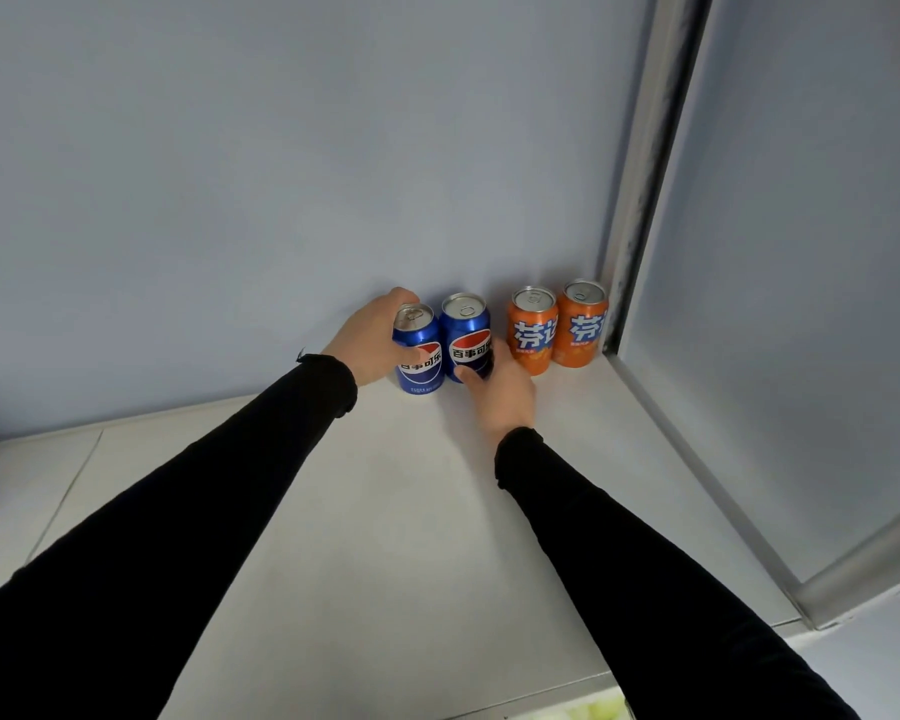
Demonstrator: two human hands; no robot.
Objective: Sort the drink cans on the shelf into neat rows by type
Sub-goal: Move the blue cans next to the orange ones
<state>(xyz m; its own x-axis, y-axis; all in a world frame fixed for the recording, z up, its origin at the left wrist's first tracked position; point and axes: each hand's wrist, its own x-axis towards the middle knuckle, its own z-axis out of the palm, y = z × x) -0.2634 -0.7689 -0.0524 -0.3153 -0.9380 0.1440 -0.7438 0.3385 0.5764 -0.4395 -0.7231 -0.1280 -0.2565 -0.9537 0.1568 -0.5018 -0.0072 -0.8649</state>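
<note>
1. The left hand [370,337] was wrapped around a blue Pepsi can [418,350], upright on the white shelf [385,511] against the wall [281,174].
2. The right hand [500,392] gripped the base of a second Pepsi can [466,332], which touched the first.
3. Just right of that hand, two orange Fanta cans [533,332] [582,324] stood together in the corner.

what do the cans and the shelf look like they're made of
Blue cans and orange cans: likely aluminium, with bare silvery tops, pull tabs and glossy printed sides. Shelf: smooth matte white, perhaps laminate or painted board; the picture leaves it open.
</note>
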